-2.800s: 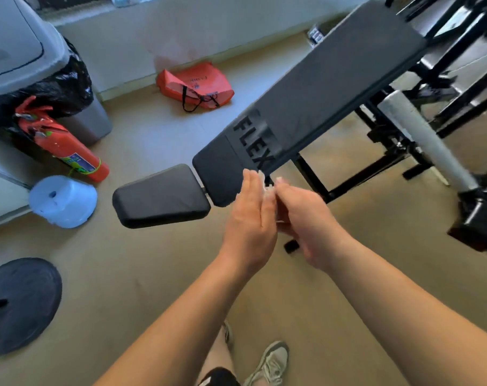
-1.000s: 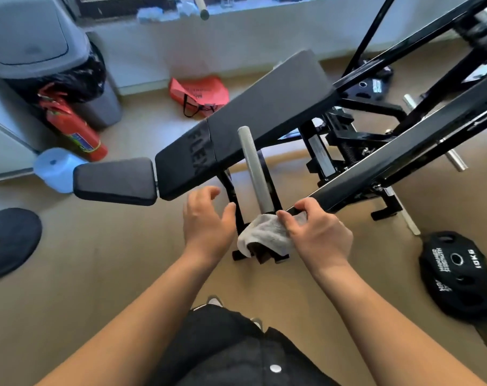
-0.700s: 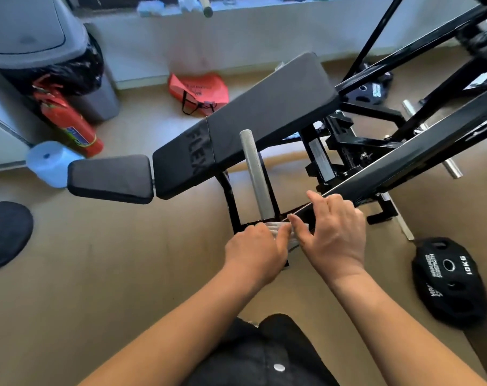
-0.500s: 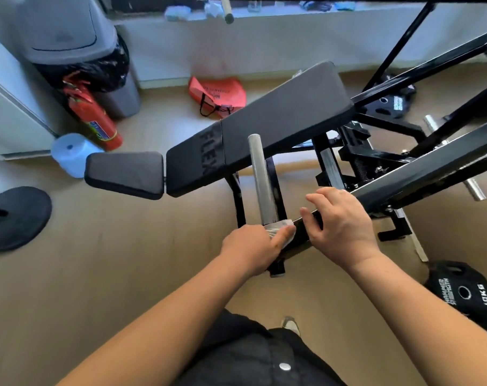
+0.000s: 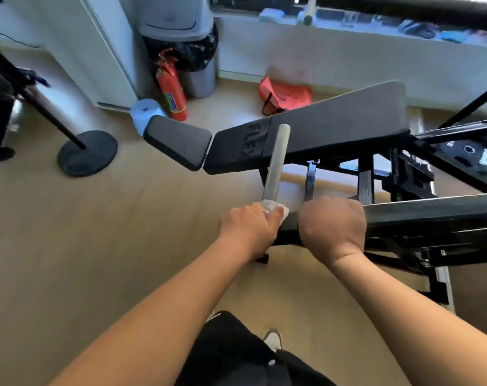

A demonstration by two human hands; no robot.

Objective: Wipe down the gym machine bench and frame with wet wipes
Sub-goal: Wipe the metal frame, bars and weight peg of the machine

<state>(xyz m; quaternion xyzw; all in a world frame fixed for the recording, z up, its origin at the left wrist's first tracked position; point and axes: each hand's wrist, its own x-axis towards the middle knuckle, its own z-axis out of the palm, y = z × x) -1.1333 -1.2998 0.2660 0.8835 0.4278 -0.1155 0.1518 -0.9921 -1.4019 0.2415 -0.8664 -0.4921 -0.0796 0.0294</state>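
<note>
1. The left hand point(image 5: 247, 227) has its grip pinched round a crumpled white wet wipe point(image 5: 274, 208), pressing it against the base of a grey metal sleeve bar point(image 5: 275, 160) where the bar meets the black steel frame beam point(image 5: 431, 215).
2. The right hand point(image 5: 332, 225) is curled over the near end of that beam, its grip wrapped round the steel just beside the wipe.
3. Behind the bar lies the black padded bench backrest point(image 5: 334, 126), with a separate black padded seat point(image 5: 178, 142) off its left end.
4. On the tan floor point(image 5: 125, 232) near the far wall stand a red fire extinguisher point(image 5: 171, 89), a grey bin with a black liner point(image 5: 183, 37), a pale blue paper roll point(image 5: 143, 114) and a red-orange bag point(image 5: 285, 94).
5. A black weight plate point(image 5: 470, 157) lies at the right edge.
</note>
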